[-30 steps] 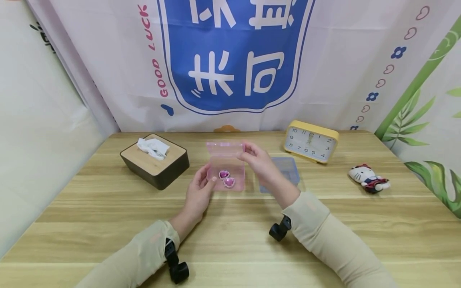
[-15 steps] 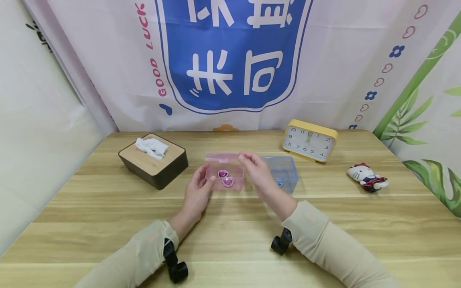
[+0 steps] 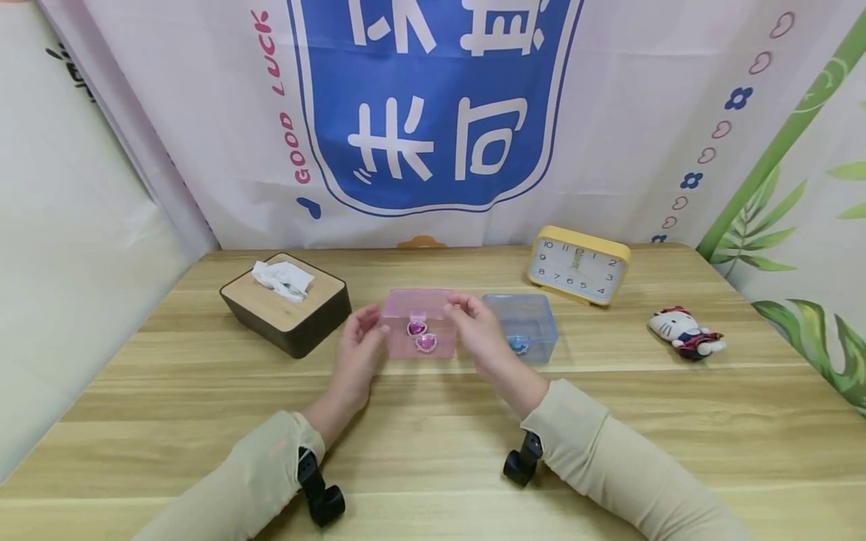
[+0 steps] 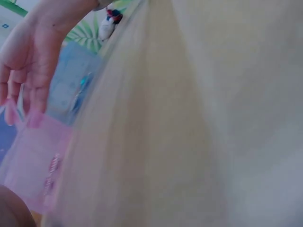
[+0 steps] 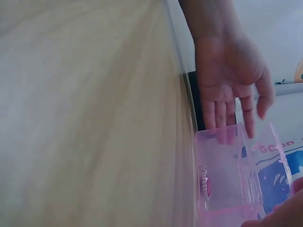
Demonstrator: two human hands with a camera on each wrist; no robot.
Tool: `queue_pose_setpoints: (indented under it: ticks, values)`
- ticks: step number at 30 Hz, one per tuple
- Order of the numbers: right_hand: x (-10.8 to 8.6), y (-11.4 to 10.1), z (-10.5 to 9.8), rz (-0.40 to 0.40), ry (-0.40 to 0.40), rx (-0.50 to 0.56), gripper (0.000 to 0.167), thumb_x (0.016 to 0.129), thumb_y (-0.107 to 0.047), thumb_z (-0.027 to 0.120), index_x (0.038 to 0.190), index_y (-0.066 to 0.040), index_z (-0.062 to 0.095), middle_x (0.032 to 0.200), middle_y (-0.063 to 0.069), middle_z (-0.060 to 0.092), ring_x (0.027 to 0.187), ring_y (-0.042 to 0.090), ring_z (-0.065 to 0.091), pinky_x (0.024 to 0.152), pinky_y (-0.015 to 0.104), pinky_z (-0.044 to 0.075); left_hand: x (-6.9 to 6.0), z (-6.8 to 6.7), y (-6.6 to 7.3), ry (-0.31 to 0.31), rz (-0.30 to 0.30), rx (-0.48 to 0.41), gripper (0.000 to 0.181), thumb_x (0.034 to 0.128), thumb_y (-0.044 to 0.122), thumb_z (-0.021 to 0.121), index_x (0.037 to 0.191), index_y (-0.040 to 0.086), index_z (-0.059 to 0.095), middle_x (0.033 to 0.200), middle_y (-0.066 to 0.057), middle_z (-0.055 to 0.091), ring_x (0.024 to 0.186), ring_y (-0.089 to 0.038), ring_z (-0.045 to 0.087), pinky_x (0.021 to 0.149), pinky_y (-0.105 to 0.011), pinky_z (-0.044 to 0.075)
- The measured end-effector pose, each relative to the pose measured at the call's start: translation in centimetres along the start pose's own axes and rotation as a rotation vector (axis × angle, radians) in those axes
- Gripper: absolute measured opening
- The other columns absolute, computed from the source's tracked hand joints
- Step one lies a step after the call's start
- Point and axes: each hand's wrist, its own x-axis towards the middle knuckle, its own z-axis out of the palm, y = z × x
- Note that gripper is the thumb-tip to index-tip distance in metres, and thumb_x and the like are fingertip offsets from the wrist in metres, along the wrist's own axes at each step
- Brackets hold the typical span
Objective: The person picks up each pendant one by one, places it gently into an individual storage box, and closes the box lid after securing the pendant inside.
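Note:
A translucent pink box (image 3: 421, 346) stands on the table, its lid (image 3: 418, 302) tilted forward and partly lowered. Through its wall show two heart-shaped pink gems (image 3: 426, 343) with pale beaded rims. At the lid's right corner, my right hand (image 3: 482, 330) pinches the edge between thumb and fingers; the left wrist view shows these fingertips (image 4: 35, 116) at the lid. My left hand (image 3: 357, 349) is at the box's left side. In the right wrist view its fingers (image 5: 220, 118) reach straight down against the side wall, with the thumb held apart.
Right of the pink box is a translucent blue box (image 3: 531, 319) with a blue gem (image 3: 518, 344) inside. A tissue box (image 3: 287, 304) stands at the left, a yellow clock (image 3: 578, 267) at the back right, and a cat doll (image 3: 685, 333) further right.
The pink lid has swung from upright forward and down, with my right hand following it. My left hand has drawn slightly left and its thumb has come off the box's front.

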Motion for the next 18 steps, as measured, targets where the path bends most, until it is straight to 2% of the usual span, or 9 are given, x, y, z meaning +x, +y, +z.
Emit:
queue_pose_setpoints:
  ticks: [3, 9, 13, 18]
  values:
    - [-0.12, 0.10, 0.17, 0.013, -0.036, -0.004, 0.041, 0.094, -0.014, 0.049, 0.132, -0.001, 0.044, 0.137, 0.018, 0.044, 0.128, 0.031, 0.039, 0.109, 0.043, 0.032, 0.34, -0.24, 0.62, -0.021, 0.021, -0.066, 0.044, 0.0920, 0.005, 0.046, 0.135, -0.001, 0.036, 0.139, -0.023, 0.034, 0.130, -0.030, 0.032, 0.113, -0.039, 0.025]
    - [-0.27, 0.20, 0.17, 0.050, -0.082, 0.005, 0.052, 0.095, -0.016, 0.044, 0.144, -0.005, 0.029, 0.149, 0.020, 0.026, 0.136, 0.034, 0.027, 0.112, 0.047, 0.023, 0.58, 0.23, 1.04, -0.081, -0.046, -0.010, 0.046, 0.0963, 0.016, 0.045, 0.141, 0.009, 0.036, 0.146, -0.014, 0.034, 0.134, -0.026, 0.031, 0.113, -0.037, 0.024]
    - [-0.40, 0.45, 0.07, 0.059, -0.108, 0.021, 0.055, 0.096, -0.014, 0.043, 0.146, -0.006, 0.023, 0.151, 0.020, 0.019, 0.139, 0.033, 0.018, 0.115, 0.045, 0.016, 0.43, 0.51, 0.58, -0.092, -0.073, -0.017, 0.047, 0.0961, 0.014, 0.045, 0.142, 0.012, 0.037, 0.147, -0.011, 0.034, 0.135, -0.025, 0.031, 0.113, -0.037, 0.026]
    - [-0.49, 0.86, 0.03, 0.048, -0.129, 0.029, 0.056, 0.095, -0.010, 0.042, 0.147, -0.005, 0.020, 0.151, 0.020, 0.019, 0.140, 0.032, 0.017, 0.115, 0.045, 0.015, 0.32, 0.60, 0.18, -0.085, -0.061, -0.020, 0.049, 0.0937, 0.009, 0.047, 0.142, 0.009, 0.036, 0.147, -0.012, 0.034, 0.135, -0.025, 0.031, 0.113, -0.036, 0.026]
